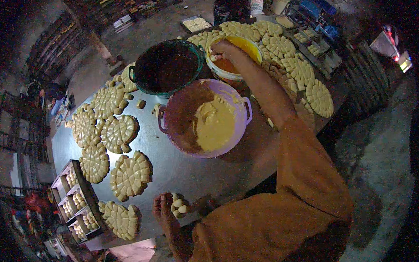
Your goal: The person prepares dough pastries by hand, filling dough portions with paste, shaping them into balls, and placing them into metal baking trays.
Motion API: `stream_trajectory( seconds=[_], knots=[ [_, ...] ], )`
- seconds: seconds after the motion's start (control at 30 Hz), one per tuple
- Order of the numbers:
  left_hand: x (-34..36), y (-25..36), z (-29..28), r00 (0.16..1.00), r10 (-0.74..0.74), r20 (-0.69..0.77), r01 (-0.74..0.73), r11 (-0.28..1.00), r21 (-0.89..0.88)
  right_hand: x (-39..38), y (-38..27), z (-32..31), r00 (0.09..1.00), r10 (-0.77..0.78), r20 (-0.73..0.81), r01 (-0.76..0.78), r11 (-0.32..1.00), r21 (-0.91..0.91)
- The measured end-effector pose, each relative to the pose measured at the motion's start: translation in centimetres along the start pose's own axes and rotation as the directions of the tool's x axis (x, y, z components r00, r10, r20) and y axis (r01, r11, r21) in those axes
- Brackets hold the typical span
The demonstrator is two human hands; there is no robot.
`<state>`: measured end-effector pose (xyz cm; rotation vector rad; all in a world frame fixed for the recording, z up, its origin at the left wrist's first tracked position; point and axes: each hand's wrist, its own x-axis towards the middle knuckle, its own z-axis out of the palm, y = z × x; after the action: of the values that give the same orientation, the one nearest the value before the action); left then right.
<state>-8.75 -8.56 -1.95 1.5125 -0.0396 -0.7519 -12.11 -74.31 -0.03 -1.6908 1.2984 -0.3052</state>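
Head view: right hand [224, 49] curled in bucket [251, 48], grip unclear; left hand [164, 210] half-curled beside loose dough balls [178, 205], hold unclear. Many dough rounds [130, 175] already sectioned; batter [214, 126] left in tub [241, 117].

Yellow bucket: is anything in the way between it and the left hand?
Yes, the big purple tub stands between the left hand and the yellow bucket. Nothing visible blocks the right hand; it is at the bucket's mouth.
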Motion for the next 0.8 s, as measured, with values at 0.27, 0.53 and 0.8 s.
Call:
stream_trajectory(
  seconds=[0.27,0.53,0.8],
  knots=[
    [-0.9,3.7,2.4,0.997,-0.072,0.027,0.072,0.997,-0.012,-0.5,3.7,1.4,0.991,-0.127,0.048,0.088,0.870,0.486],
    [-0.5,2.2,2.4,0.998,0.000,0.057,0.005,0.997,-0.082,-5.1,1.6,-1.5,0.940,-0.241,0.242,0.133,0.911,0.391],
    [-0.3,2.9,4.5,0.954,0.004,0.299,0.040,0.989,-0.142,-23.4,-3.6,3.2,0.634,-0.672,0.383,-0.058,0.452,0.890]
  ],
)
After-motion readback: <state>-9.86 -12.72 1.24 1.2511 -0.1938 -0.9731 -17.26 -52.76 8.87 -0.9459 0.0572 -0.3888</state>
